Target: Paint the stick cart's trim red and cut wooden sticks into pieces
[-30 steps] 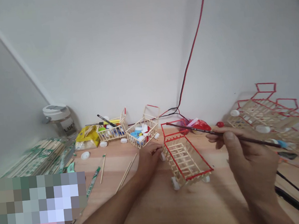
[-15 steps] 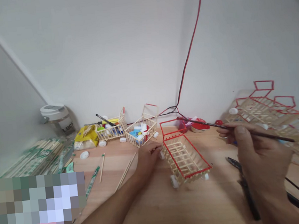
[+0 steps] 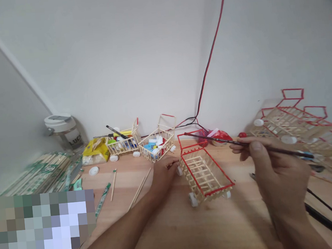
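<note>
A miniature shopping cart (image 3: 205, 171) built of thin wooden sticks stands on the table, its top rim and handle frame red, with white wheels. My left hand (image 3: 165, 173) grips its left side by the rear wheel, fingers closed; the exact contact is partly hidden. A thin dark paintbrush (image 3: 216, 139) lies in the closed fingers of my right hand (image 3: 274, 169). Its tip reaches the handle frame near the upper left corner; whether it touches the stick is hard to tell. Behind the brush sits a small tub of red paint (image 3: 221, 137).
Two unpainted stick carts (image 3: 156, 146) hold coloured caps along the wall. Several red-trimmed carts (image 3: 296, 121) crowd the right. Packed sticks (image 3: 39, 174), a yellow bag (image 3: 95, 152) and a lidded jar (image 3: 64, 131) stand left. Partly under my right arm lies a dark tool (image 3: 328, 218).
My right hand has moved left, carrying the brush tip along the top of the handle frame towards its left corner. My left hand and the cart have hardly moved.
</note>
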`<action>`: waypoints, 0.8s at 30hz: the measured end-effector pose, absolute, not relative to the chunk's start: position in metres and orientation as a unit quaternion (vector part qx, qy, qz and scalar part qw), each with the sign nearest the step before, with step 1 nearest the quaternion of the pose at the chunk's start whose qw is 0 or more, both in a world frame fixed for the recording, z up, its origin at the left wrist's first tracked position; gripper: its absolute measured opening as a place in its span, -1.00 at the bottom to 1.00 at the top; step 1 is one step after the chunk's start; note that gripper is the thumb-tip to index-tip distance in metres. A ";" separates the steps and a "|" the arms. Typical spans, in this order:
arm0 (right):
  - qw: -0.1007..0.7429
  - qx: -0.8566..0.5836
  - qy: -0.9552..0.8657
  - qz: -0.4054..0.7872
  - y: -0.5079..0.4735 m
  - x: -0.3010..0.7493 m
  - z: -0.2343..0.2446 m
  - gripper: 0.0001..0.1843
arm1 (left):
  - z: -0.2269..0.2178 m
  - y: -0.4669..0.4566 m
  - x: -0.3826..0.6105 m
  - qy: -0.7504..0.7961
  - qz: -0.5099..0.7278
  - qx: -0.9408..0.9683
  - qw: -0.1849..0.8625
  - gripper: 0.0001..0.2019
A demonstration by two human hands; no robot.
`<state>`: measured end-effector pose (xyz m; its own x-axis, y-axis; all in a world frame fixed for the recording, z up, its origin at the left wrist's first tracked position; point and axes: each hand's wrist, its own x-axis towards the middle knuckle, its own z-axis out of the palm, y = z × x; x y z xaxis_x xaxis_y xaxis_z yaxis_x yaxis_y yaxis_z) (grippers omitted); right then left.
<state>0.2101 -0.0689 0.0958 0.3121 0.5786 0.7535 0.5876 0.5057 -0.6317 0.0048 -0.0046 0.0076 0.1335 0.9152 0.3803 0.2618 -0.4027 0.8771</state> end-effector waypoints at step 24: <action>0.640 -0.555 -0.527 -0.071 -0.070 0.237 0.094 -0.76 | 0.008 -0.004 0.005 0.441 0.494 0.676 0.325 -0.83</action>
<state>0.2368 -0.0699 0.0940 0.4351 0.4940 0.7527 0.6753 0.3738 -0.6357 0.0052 -0.0036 0.0076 0.1236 0.9165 0.3804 0.2757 -0.4000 0.8741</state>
